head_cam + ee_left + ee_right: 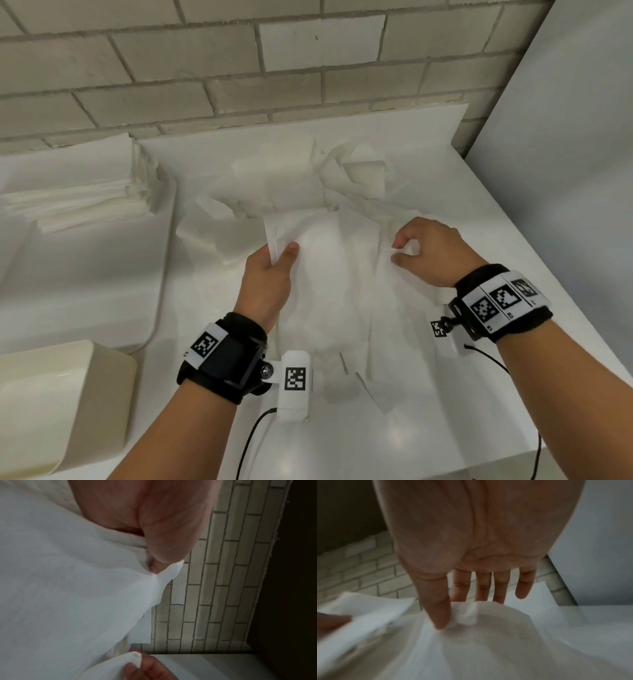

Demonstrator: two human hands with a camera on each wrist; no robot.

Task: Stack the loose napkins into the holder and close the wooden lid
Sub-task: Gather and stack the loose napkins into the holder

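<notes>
Several loose white napkins (308,192) lie jumbled on the white counter (445,428). My left hand (284,253) grips a bunch of napkins (322,274) at its left edge, thumb on top. My right hand (395,251) pinches the right corner of a napkin between thumb and forefinger. In the left wrist view my thumb (161,555) presses into the held napkins (68,588). The right wrist view has the thumb (439,615) pinching a bunched napkin corner (467,616). A neat napkin stack (78,195) lies at the left. No wooden lid shows.
A cream rounded box (51,394) stands at the near left. The stacked napkins sit in a white tray-like surface (85,281). A brick wall (239,68) backs the counter and a grey panel (565,154) closes the right side.
</notes>
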